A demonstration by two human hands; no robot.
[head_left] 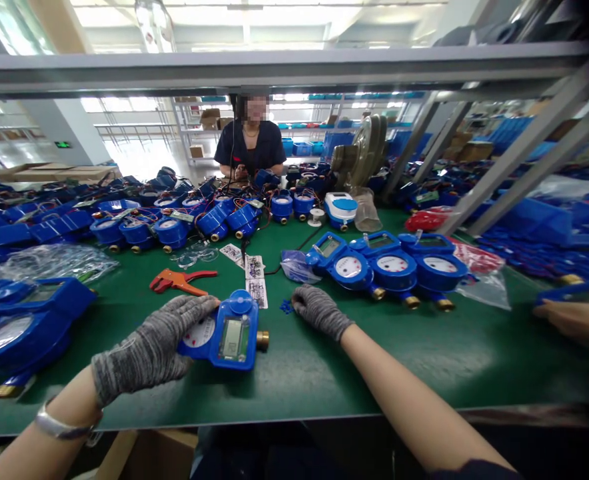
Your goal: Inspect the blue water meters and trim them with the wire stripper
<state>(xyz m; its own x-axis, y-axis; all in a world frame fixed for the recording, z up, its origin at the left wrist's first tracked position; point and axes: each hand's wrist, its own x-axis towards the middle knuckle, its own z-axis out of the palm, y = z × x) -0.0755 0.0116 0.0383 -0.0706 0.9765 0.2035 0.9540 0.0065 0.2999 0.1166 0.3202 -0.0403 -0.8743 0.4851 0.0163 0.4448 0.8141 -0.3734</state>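
Observation:
My left hand [149, 347], in a grey knitted glove, is closed round a blue water meter [237, 337]. Its digital display faces up and its brass threaded end points right. My right hand [321, 310], also gloved, rests on the green table with fingers curled together. Beside its fingertips lies a small pile of blue plastic pieces [286, 307]; whether the fingers pinch one is hidden. Just beyond the right hand stand several blue water meters [392, 267] in a row. An orange-red wire stripper [182, 281] lies beyond the left hand.
More meters [14, 333] stand at the left, and rows with wires fill the back. Printed label sheets [255, 281], a clear bag [49, 260] and a fan [362, 153] are about. A person [250, 140] sits opposite; another person's hand [569, 320] shows at right.

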